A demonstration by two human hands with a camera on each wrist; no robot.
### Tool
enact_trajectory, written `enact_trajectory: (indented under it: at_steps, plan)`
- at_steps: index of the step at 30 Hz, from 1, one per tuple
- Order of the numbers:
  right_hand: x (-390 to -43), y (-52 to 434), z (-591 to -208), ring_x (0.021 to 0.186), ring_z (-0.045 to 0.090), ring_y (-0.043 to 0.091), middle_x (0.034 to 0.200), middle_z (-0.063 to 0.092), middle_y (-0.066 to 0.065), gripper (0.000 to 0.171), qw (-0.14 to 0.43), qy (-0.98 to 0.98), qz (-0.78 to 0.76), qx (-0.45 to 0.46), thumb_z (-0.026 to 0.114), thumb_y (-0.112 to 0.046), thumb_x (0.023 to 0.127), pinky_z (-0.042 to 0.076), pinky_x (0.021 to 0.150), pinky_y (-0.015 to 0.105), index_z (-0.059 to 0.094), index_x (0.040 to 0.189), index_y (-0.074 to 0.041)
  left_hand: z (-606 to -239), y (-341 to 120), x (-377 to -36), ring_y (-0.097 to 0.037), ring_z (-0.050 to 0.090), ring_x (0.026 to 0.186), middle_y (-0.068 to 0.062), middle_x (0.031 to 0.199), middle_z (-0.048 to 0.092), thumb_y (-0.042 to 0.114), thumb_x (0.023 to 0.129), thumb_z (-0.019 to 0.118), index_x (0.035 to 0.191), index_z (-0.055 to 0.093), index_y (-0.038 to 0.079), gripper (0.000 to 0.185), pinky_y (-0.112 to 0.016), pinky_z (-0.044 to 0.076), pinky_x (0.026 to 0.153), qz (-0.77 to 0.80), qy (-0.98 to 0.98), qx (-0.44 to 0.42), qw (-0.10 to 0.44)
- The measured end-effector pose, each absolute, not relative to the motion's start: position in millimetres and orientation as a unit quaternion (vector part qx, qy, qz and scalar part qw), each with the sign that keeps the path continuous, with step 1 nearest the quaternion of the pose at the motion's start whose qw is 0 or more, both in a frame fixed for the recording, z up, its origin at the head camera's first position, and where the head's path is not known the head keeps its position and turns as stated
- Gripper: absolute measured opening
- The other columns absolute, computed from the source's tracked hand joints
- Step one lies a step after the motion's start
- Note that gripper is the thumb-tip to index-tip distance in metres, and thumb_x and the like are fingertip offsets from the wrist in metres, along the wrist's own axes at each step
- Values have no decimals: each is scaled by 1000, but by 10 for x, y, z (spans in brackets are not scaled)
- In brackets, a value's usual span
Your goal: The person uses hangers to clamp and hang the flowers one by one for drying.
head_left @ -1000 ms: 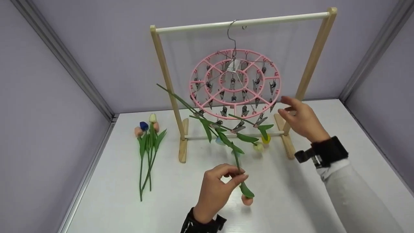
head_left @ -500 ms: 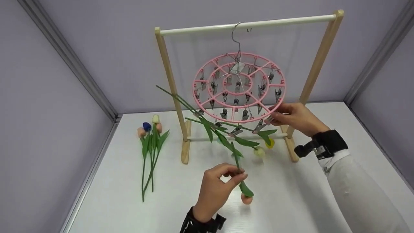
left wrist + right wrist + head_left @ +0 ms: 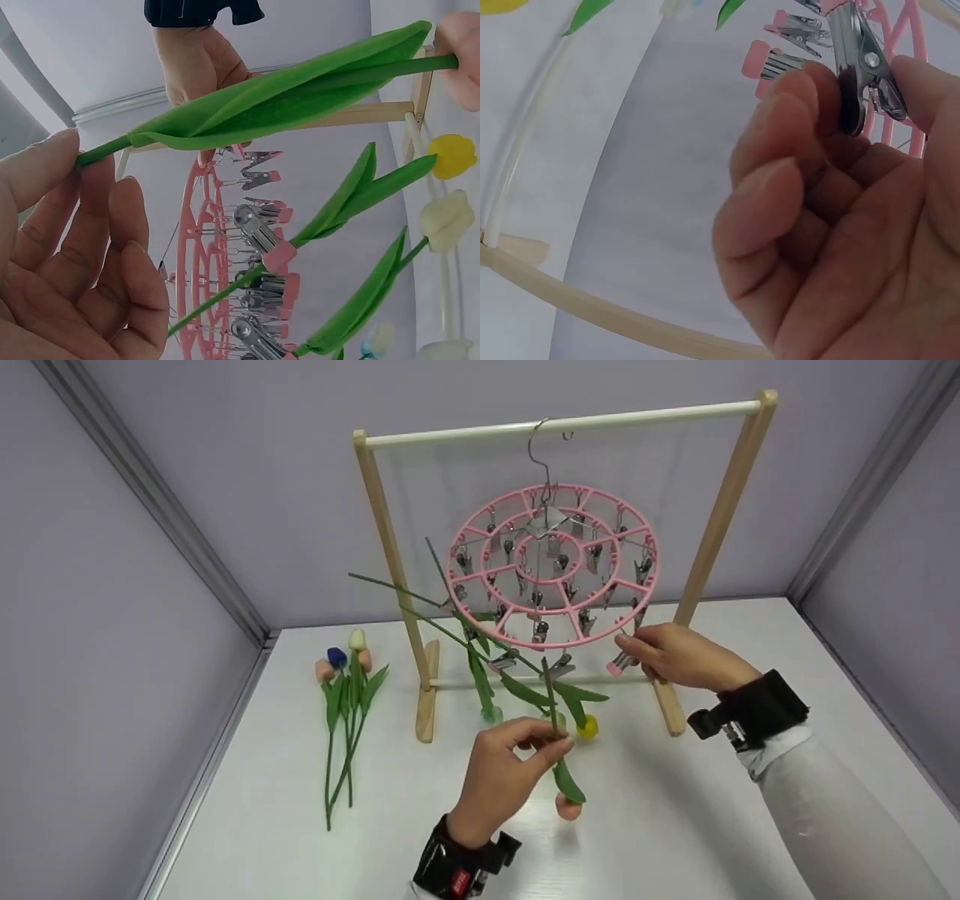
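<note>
My left hand (image 3: pixel 506 776) pinches the stem of a peach artificial tulip (image 3: pixel 568 808), thumb against index finger, with the bloom pointing down toward me. In the left wrist view its long green leaf (image 3: pixel 277 97) crosses the picture. A metal clip (image 3: pixel 853 67) with a pink tip sits between the thumb and index finger of my right hand (image 3: pixel 682 656), at the front right rim of a round pink clip hanger (image 3: pixel 551 646). From other front clips hang a yellow tulip (image 3: pixel 588 727), a whitish one (image 3: pixel 446 219) and a pale blue one (image 3: pixel 491 714), stems slanting up left.
The hanger hooks onto the white bar (image 3: pixel 465 433) of a wooden rack (image 3: pixel 720 510). Several loose tulips (image 3: pixel 349 690), with peach, blue and white blooms, lie on the white table (image 3: pixel 247 795) at left. Grey-lilac walls (image 3: pixel 150 547) enclose the back and sides.
My right hand has come in to the rim and taken hold of a clip. The hanger has turned, carrying the clipped tulips leftward. My left hand has barely moved.
</note>
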State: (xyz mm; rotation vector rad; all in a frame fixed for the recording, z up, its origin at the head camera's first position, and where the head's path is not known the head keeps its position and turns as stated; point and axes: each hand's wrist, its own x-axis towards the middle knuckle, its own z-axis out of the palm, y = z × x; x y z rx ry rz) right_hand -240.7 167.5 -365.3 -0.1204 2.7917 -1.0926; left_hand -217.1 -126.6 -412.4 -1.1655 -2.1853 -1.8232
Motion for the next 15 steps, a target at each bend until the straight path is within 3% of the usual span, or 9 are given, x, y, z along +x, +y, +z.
enact_trajectory:
  at_steps: [5,8,15]
  plan:
    - [-2405,1612,-3687,51,33,15,60,35,0,56,84,930,-355,-37,27,-50,99,31,51,32,50,75,-4,-4011,-1200,-2308,-5,57,71,7,81,66,26,84,69,92,72,16,13,-27,48,62,-581,-712,-393,42]
    - [-2407,1586,-3735,51,32,16,60,34,-1,58,88,923,-372,-31,26,-52,99,31,50,32,49,75,-5,-3950,-1163,-2409,-6,56,68,8,81,66,29,85,69,91,72,17,14,-26,48,61,-571,-717,-397,48]
    - [-2386,1542,-3728,57,47,30,65,44,18,45,151,878,-448,-69,41,-40,99,44,53,36,56,78,-3,-3847,-1080,-2624,-9,57,62,13,78,64,30,85,68,90,71,18,13,-32,48,56,-563,-727,-392,34]
